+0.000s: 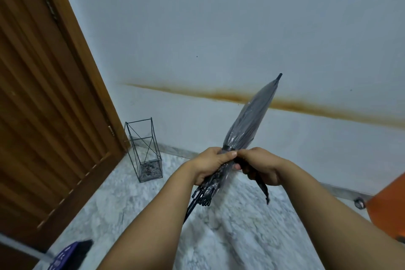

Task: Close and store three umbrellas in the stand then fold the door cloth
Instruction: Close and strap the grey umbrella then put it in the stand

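Note:
A closed umbrella (249,120) with a clear, greyish canopy points up and to the right, tip toward the wall. My left hand (211,163) grips the gathered canopy near its rib ends. My right hand (260,165) pinches the black closing strap (262,188), whose loose end hangs below my fingers. The black shaft runs down between my forearms. An empty black wire umbrella stand (145,149) sits on the floor beside the door, left of my hands.
A wooden door (43,98) fills the left side. A blue and black item (70,255) lies on the marble floor at the bottom left. An orange object (388,206) is at the right edge. A stained white wall is ahead.

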